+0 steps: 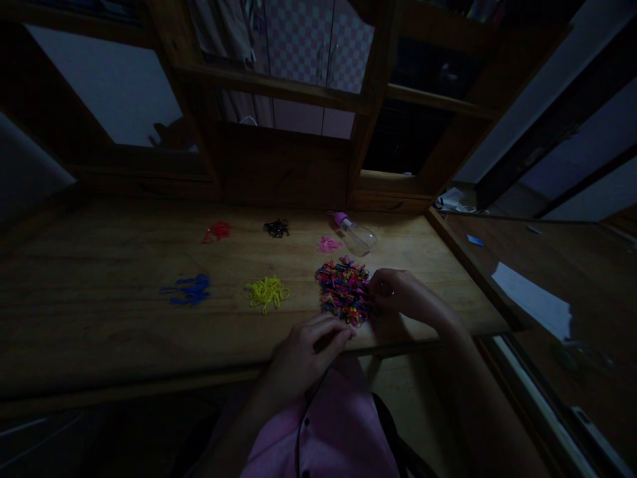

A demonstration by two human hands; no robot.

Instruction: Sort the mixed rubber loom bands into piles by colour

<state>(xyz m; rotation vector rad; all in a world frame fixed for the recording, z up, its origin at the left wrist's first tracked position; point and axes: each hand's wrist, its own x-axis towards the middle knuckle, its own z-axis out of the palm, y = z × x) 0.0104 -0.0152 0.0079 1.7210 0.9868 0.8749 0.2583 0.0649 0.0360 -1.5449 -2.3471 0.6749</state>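
A mixed pile of many-coloured small rubber bands (343,289) lies on the wooden desk (99,332). My right hand (398,294) rests at the pile's right edge, fingers curled and pinched into the bands. My left hand (311,348) sits at the desk's front edge just below the pile, fingers bent inward with tips close together; whatever they hold is too dark to see. Sorted heaps lie apart: yellow (267,292), blue (188,290), red (217,232), black (277,228) and pink (328,245).
A clear bottle with a pink cap (356,234) lies on its side behind the mixed pile. Wooden shelving (279,166) rises along the desk's back. To the right, white paper (532,299) lies on a lower surface. The room is dim.
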